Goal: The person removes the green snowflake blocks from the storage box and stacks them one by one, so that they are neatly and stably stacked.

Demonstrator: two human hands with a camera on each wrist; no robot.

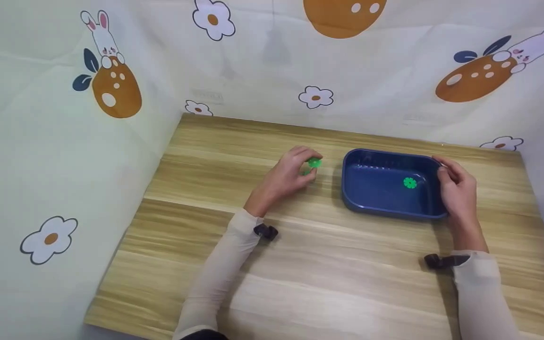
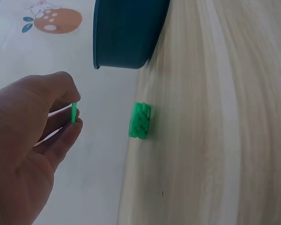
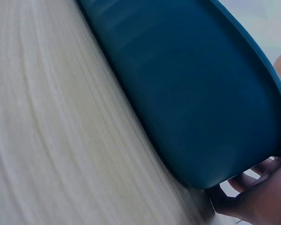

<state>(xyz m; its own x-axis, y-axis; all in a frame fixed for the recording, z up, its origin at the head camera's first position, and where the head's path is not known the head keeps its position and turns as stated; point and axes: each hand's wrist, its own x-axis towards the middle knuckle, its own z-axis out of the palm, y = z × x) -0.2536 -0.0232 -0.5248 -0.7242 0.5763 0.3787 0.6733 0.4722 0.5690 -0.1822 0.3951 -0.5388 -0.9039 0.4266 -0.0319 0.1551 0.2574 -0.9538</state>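
My left hand (image 1: 287, 174) is left of the blue bin, pinching a thin green disc (image 2: 74, 113) between fingertips and thumb. In the left wrist view the disc shows edge-on. A short stack of green notched discs (image 2: 140, 121) stands on the table below that hand. My right hand (image 1: 460, 188) grips the right end of the blue bin (image 1: 380, 212), thumb over the rim and fingers along the outside. Inside the bin, toward its right side, lies one flower-shaped green disc (image 1: 410, 182).
The wood-grain table (image 1: 328, 264) meets a pale curtain (image 1: 262, 71) printed with rabbits and flowers at the back and left. Black straps with small mounts (image 1: 266, 231) sit on both wrists over light sleeves (image 1: 225, 269).
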